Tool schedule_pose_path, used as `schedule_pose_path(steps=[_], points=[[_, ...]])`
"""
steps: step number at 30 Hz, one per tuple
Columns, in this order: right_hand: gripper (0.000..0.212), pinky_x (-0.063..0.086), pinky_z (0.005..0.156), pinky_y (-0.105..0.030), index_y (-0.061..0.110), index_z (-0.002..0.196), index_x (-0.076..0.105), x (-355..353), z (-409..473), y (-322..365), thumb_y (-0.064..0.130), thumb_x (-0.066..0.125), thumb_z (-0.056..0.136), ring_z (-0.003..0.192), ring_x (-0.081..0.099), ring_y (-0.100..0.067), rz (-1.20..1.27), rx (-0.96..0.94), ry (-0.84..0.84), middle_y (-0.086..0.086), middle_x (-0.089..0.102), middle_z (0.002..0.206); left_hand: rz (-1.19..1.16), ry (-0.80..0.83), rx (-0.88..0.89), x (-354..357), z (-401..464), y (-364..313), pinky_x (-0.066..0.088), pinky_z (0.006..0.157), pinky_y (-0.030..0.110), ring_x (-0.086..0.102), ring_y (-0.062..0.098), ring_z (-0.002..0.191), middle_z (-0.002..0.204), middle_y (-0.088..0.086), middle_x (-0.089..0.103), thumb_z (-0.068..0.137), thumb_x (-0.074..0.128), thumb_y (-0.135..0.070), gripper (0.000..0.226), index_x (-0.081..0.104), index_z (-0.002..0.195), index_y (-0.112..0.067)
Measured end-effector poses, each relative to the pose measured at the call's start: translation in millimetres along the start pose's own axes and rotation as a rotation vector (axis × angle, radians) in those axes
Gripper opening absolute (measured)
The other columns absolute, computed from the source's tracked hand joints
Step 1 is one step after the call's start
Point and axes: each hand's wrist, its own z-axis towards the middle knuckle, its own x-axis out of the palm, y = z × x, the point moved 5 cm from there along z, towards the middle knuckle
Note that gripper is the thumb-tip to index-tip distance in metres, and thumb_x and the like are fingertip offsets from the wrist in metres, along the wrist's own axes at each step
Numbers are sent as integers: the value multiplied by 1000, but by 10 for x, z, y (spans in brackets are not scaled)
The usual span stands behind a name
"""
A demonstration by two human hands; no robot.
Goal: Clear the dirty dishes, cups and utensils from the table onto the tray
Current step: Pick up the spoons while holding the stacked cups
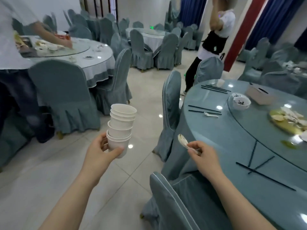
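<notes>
My left hand [101, 151] grips the bottom of a leaning stack of white cups [121, 127], held above the tiled floor left of the table. My right hand [201, 152] pinches white spoons [183, 142] by their handles, just off the edge of the round blue table [216, 136]. On the table lie black chopsticks [205, 110], a white spoon [211, 114], a dirty white bowl [240, 102] and a plate of food scraps [287, 120]. More crossed chopsticks [260, 171] lie near the front right.
Blue covered chairs [171, 103] stand against the table's left edge and one chair [167, 205] below my right arm. A tissue box [259, 95] sits on the table. A person [11, 47] works at the far left table; another person [211, 44] stands behind.
</notes>
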Motion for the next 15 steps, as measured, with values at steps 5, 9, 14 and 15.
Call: schedule_pose_path(steps=[5,9,14,15], points=[[29,39,62,-9,46,77,63,392,404,230,18,67,83,79,59,9,9,71,-48,32,64,81,8,70,-12,-218,855,-137,52,91,41,61,14,107,114,-8,66,67,83,-13,60,56,118,-29],[27,42,63,-16,45,78,63,565,778,250,18,67,85,77,60,3,19,123,-78,30,65,80,-5,139,12,-168,1435,-192,52,88,36,62,11,106,115,-9,65,74,76,-5,55,55,118,-30],[24,46,68,-21,40,80,66,719,1393,50,17,68,85,77,61,1,49,191,-143,20,68,80,21,199,19,8,2240,-180,52,89,39,63,14,104,114,-5,67,74,76,-2,52,57,111,-33],[24,46,69,-21,39,80,67,746,1530,-26,16,69,85,78,62,0,58,203,-154,19,69,80,35,214,17,58,2409,-177,52,91,41,63,16,105,115,-4,67,74,76,-3,53,57,115,-29]])
